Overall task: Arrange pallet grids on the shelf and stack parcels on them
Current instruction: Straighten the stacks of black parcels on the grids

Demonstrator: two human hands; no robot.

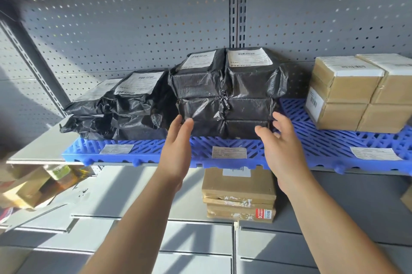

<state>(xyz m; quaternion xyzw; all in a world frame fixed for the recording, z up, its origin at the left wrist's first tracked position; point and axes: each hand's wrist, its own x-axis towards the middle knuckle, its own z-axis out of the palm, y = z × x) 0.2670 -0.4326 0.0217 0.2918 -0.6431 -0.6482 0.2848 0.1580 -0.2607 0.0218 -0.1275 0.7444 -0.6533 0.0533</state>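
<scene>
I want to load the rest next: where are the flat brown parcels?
In the head view, the flat brown parcels lie stacked on the grey surface below the blue grid, just right of centre, under the tall black stack.

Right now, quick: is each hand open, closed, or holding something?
Left hand: open, fingers straight, at the left side of the black parcels; holding nothing.
Right hand: open, at the parcels' right side; holding nothing.
</scene>
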